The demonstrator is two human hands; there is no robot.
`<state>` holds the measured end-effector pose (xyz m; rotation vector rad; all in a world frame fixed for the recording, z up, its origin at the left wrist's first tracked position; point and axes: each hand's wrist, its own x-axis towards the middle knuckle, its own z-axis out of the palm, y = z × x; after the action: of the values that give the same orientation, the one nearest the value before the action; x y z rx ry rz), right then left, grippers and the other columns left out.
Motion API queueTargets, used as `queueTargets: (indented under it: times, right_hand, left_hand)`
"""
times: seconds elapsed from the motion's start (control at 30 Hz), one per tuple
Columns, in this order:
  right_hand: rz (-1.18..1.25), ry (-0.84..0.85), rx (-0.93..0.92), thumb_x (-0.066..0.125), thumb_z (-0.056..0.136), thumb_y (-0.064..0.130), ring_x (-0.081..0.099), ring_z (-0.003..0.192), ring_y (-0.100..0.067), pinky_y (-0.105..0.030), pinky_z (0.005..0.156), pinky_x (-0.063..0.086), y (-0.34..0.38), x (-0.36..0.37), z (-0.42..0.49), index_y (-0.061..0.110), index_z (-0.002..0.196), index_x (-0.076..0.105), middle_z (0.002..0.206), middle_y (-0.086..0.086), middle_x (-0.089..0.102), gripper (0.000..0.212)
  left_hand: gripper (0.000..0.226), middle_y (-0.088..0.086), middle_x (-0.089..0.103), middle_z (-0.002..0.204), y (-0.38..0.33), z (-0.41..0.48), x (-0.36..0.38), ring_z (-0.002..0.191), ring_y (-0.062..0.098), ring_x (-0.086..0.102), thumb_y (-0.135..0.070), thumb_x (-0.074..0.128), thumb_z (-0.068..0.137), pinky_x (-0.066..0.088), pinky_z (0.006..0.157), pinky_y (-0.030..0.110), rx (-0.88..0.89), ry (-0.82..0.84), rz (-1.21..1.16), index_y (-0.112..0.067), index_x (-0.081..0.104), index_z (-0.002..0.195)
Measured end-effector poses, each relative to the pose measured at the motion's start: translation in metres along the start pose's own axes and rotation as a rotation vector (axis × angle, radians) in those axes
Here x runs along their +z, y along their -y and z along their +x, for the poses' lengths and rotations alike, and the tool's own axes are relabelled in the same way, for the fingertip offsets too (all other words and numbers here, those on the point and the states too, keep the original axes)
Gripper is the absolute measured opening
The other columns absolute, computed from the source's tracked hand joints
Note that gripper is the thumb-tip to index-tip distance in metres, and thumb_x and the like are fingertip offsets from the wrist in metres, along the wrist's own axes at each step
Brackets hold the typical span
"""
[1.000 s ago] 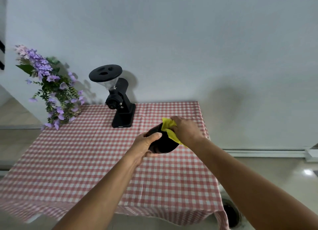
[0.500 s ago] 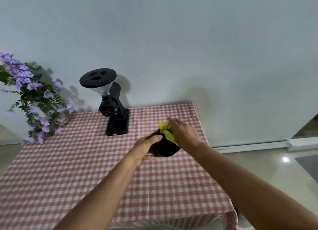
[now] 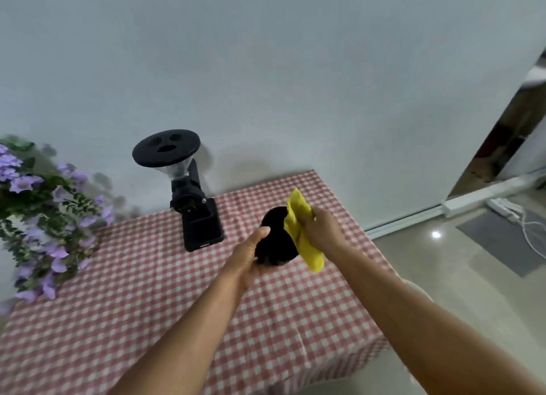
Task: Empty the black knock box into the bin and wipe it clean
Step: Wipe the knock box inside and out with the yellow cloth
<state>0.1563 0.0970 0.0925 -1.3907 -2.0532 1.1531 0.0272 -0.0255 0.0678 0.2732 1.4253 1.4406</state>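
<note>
Wiping stage, by the look of it. Left hand (image 3: 246, 260) grips the black knock box (image 3: 276, 241), held above the checked table (image 3: 118, 320). Right hand (image 3: 320, 232) clutches a yellow cloth (image 3: 301, 229) against it. Emptying presumably done; bin not visible.

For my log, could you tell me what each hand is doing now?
Left hand: closed around the black knock box.
Right hand: closed on the yellow cloth.

A table in red-checked cloth (image 3: 141, 315) carries a black coffee grinder (image 3: 195, 214).
</note>
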Motion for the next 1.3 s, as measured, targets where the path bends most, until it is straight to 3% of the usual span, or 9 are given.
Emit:
queueTargets:
  times: [0.17, 0.33, 0.5, 0.63, 0.83, 0.93, 1.0, 1.17, 1.3]
  right_hand:
    - [0.069, -0.140, -0.008, 0.048, 0.097, 0.020, 0.059, 0.090, -0.021, -0.028, 0.071, 0.034, -0.001, 0.006, -0.022, 0.015, 0.112, 0.065, 0.092, 0.001, 0.062, 0.024]
    - [0.090, -0.092, -0.113, 0.051, 0.097, 0.023, 0.062, 0.111, -0.026, -0.031, 0.084, 0.043, -0.013, 0.002, -0.025, 0.028, 0.139, 0.050, 0.121, -0.005, 0.068, 0.042]
    - [0.096, -0.108, -0.170, 0.051, 0.096, 0.014, 0.062, 0.104, -0.018, -0.031, 0.084, 0.045, -0.017, -0.011, -0.028, 0.029, 0.151, 0.033, 0.104, 0.007, 0.066, 0.059]
    - [0.184, -0.192, -0.086, 0.049, 0.093, 0.013, 0.065, 0.092, -0.022, -0.029, 0.069, 0.043, -0.015, -0.018, -0.026, 0.027, 0.138, 0.049, 0.101, 0.002, 0.069, 0.048]
    - [0.148, -0.100, 0.176, 0.044, 0.082, 0.000, 0.059, 0.074, -0.023, -0.026, 0.051, 0.038, -0.029, -0.033, -0.019, 0.009, 0.084, 0.063, 0.075, -0.003, 0.060, 0.020]
    - [0.252, 0.068, 0.306, 0.048, 0.082, 0.001, 0.066, 0.076, -0.028, -0.037, 0.056, 0.059, -0.041, -0.036, -0.010, 0.004, 0.096, 0.063, 0.088, -0.011, 0.067, 0.021]
    - [0.309, 0.117, 0.333, 0.049, 0.084, 0.003, 0.070, 0.080, -0.034, -0.048, 0.057, 0.062, -0.043, -0.043, -0.007, 0.008, 0.103, 0.064, 0.094, -0.015, 0.070, 0.025]
    - [0.002, -0.059, 0.086, 0.046, 0.081, 0.008, 0.062, 0.084, -0.031, -0.033, 0.067, 0.045, -0.035, -0.072, -0.007, 0.006, 0.089, 0.061, 0.091, -0.014, 0.068, 0.018]
    - [-0.080, -0.088, -0.186, 0.044, 0.074, 0.028, 0.060, 0.096, -0.038, -0.043, 0.080, 0.049, -0.029, -0.080, -0.018, 0.014, 0.125, 0.050, 0.112, -0.016, 0.064, 0.053]
  left_hand:
    - [0.031, 0.014, 0.063, 0.117, 0.010, -0.005, 0.002, 0.108, 0.031, 0.063, -0.034, 0.063, 0.095, 0.054, 0.095, 0.060, 0.014, 0.020, -0.069, -0.011, 0.064, 0.116]
    - [0.038, 0.015, 0.067, 0.120, -0.001, -0.010, 0.010, 0.109, 0.039, 0.067, -0.045, 0.066, 0.092, 0.058, 0.093, 0.060, 0.063, -0.046, -0.016, -0.019, 0.064, 0.120]
    - [0.030, 0.022, 0.066, 0.121, -0.008, -0.015, 0.029, 0.103, 0.040, 0.070, -0.036, 0.070, 0.091, 0.061, 0.084, 0.058, 0.061, -0.022, -0.128, -0.016, 0.065, 0.113]
    - [0.026, 0.019, 0.066, 0.117, 0.007, -0.020, 0.059, 0.099, 0.031, 0.069, -0.027, 0.064, 0.096, 0.058, 0.091, 0.058, 0.104, 0.008, -0.208, -0.013, 0.064, 0.119]
    - [0.041, 0.014, 0.069, 0.113, 0.022, -0.013, 0.078, 0.098, 0.030, 0.069, -0.030, 0.064, 0.094, 0.057, 0.092, 0.053, 0.126, -0.058, -0.127, -0.011, 0.061, 0.130]
    - [0.037, 0.009, 0.074, 0.105, 0.023, -0.014, 0.084, 0.092, 0.026, 0.072, -0.028, 0.066, 0.093, 0.063, 0.073, 0.044, 0.153, -0.065, -0.128, -0.013, 0.064, 0.127]
    - [0.039, 0.011, 0.075, 0.114, 0.022, -0.012, 0.087, 0.099, 0.028, 0.072, -0.031, 0.069, 0.091, 0.063, 0.072, 0.041, 0.165, -0.048, -0.076, -0.018, 0.065, 0.128]
    - [0.036, 0.008, 0.068, 0.120, 0.017, -0.007, 0.094, 0.105, 0.023, 0.066, -0.031, 0.066, 0.093, 0.058, 0.079, 0.040, 0.127, -0.028, 0.026, -0.022, 0.065, 0.128]
    - [0.016, 0.010, 0.062, 0.111, 0.003, -0.002, 0.097, 0.104, 0.027, 0.063, -0.024, 0.064, 0.095, 0.053, 0.097, 0.055, 0.064, -0.013, -0.064, -0.016, 0.063, 0.109]
